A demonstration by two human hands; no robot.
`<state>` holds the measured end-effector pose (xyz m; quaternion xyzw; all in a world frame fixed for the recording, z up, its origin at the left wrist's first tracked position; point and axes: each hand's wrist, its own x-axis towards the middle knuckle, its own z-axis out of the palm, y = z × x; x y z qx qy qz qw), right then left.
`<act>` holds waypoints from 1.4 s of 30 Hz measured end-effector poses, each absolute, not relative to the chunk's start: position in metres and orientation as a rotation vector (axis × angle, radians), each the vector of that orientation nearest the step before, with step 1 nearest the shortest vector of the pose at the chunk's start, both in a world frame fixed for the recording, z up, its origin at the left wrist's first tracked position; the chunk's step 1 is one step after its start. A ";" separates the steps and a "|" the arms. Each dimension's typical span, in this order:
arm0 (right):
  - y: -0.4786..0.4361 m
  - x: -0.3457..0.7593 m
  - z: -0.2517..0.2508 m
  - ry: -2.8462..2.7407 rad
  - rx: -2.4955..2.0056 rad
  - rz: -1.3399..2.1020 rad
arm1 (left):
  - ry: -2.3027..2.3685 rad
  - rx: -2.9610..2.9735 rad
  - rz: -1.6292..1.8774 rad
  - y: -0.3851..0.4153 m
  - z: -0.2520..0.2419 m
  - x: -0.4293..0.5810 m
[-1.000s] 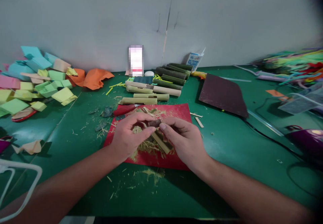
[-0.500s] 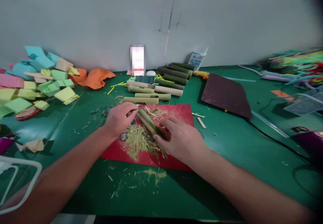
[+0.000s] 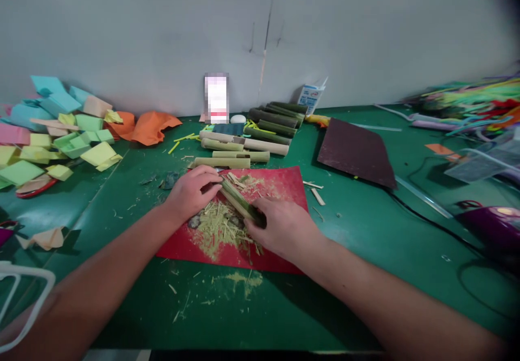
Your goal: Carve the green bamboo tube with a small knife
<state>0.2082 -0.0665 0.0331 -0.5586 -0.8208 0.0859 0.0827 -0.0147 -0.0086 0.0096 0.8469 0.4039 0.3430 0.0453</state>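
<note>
One bamboo strip [image 3: 238, 199] — right hand [image 3: 284, 228] fingers clamped on it; left hand [image 3: 190, 192] fingers apparently curled shut.

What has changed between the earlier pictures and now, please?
The hands, first together above the red mat, parted. The left hand went left and away, to the far end of the bamboo piece; what it grips is hidden. The right hand lowered the piece onto the mat and its fingers clamp the near end. Shavings and bamboo tubes stayed.
</note>
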 end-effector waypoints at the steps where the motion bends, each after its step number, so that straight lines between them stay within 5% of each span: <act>1: -0.066 0.208 0.033 -2.454 -1.661 0.252 | 1.243 2.570 1.047 -0.009 0.009 -0.015; 42: -0.069 0.204 0.039 -2.475 -1.741 0.309 | 1.386 2.418 0.953 -0.009 0.008 -0.016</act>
